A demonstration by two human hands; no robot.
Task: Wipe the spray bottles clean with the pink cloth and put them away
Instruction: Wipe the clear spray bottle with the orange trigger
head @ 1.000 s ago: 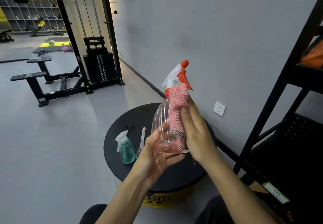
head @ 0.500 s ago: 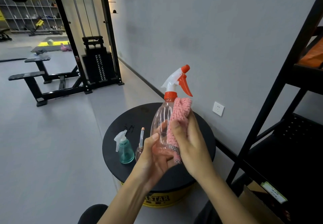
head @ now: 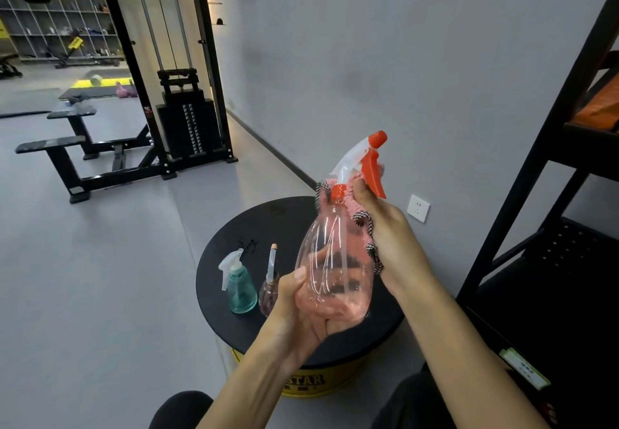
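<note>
A clear pink spray bottle [head: 330,261] with an orange and white trigger head is held upright above the round black stool top [head: 234,254]. My left hand [head: 311,311] grips its base from below. My right hand [head: 388,231] holds the pink cloth [head: 355,209] wrapped around the bottle's neck, just under the orange collar. On the stool stand a small teal spray bottle [head: 239,286] with a white trigger and, beside it, a small purplish bottle [head: 269,289] with a tall thin sprayer.
A black metal rack [head: 549,147] with shelves stands close on the right. A grey wall with a socket [head: 418,208] lies behind the stool. A cable weight machine [head: 184,120] and benches [head: 60,147] stand farther off to the left on the grey floor.
My right hand has slid the pink cloth up from the bottle's side to its neck. The bottle has tilted slightly and sits a little higher in the view.
</note>
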